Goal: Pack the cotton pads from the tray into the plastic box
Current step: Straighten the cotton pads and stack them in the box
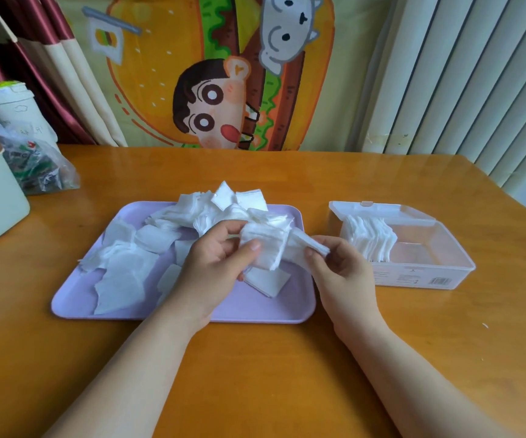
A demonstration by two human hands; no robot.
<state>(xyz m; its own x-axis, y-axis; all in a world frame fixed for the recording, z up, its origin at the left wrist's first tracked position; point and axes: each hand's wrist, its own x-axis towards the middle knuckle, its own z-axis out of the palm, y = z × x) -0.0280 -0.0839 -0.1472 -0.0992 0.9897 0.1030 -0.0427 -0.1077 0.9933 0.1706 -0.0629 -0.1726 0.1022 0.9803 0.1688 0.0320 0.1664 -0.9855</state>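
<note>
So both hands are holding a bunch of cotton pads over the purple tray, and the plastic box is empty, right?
Not empty: the head view shows the plastic box holding a row of cotton pads at its left end. The rest stands: the left hand and right hand hold a bunch over the purple tray.

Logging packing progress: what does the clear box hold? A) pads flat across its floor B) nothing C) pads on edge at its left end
C: cotton pads stand on edge at the left end of the plastic box, the rest of its floor bare.
</note>
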